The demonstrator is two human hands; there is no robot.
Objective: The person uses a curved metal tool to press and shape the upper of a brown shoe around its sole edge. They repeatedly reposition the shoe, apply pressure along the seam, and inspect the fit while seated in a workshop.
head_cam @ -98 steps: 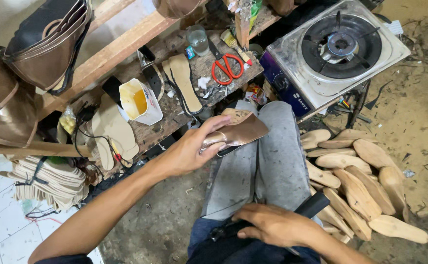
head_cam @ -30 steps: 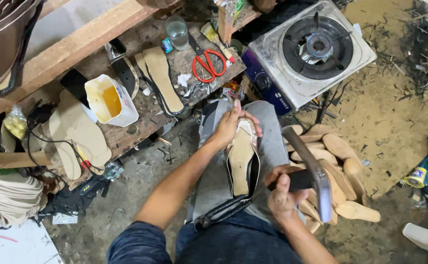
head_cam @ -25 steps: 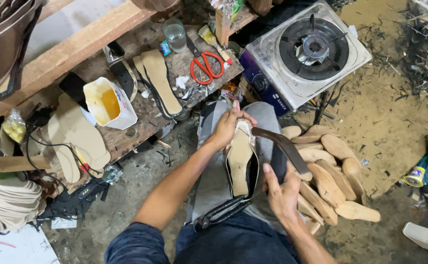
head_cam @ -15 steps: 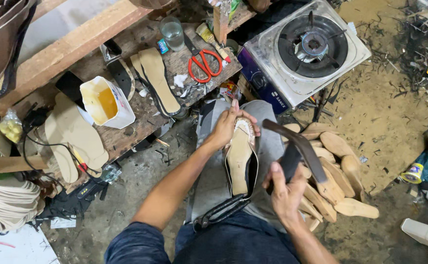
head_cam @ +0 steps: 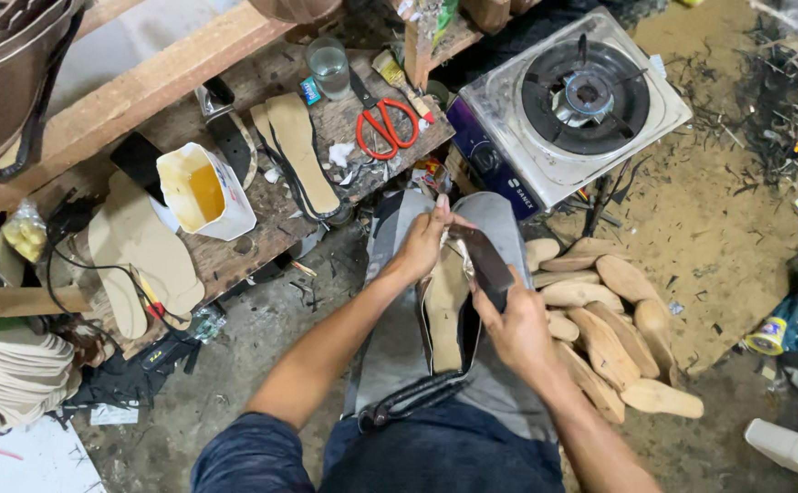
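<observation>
**Op:** Fingers first, on the head view, the only one I have. Left hand (head_cam: 424, 245) is curled over the toe end of the shoe (head_cam: 444, 306), fingertips pinching its tip at about twelve o'clock from the lap. Right hand (head_cam: 517, 329) is clenched around a dark strap (head_cam: 483, 260), thumb on top, pressing it down across the shoe from the three o'clock side.

**Obs:** Where does the shoe sit?

**Op:** Sole-up, lengthways along my thigh, heel towards me, toe away. I judge the leg serves as a work block: it keeps the piece steady while both hands are busy. A dark band (head_cam: 412, 400) crosses the knee at six o'clock of the shoe; it seems to pin the heel down, though I cannot tell how tightly.

**Obs:** Why two grips?

**Op:** One anchors the toe, the other lays the strap. That is my reading, not something shown.

**Obs:** And around it?

**Op:** At three o'clock, a heap of wooden lasts (head_cam: 613, 329) on the floor, near the right hand. At one o'clock, a gas stove (head_cam: 572, 100), unlit as far as I see. At eleven, the bench (head_cam: 262, 228) with red scissors (head_cam: 387, 125), a glass (head_cam: 328, 66), pale insoles (head_cam: 297, 151) and a tub (head_cam: 205, 190) of yellow stuff, likely glue, all within a left-arm reach. At nine, stacked soles (head_cam: 11, 374).
</observation>
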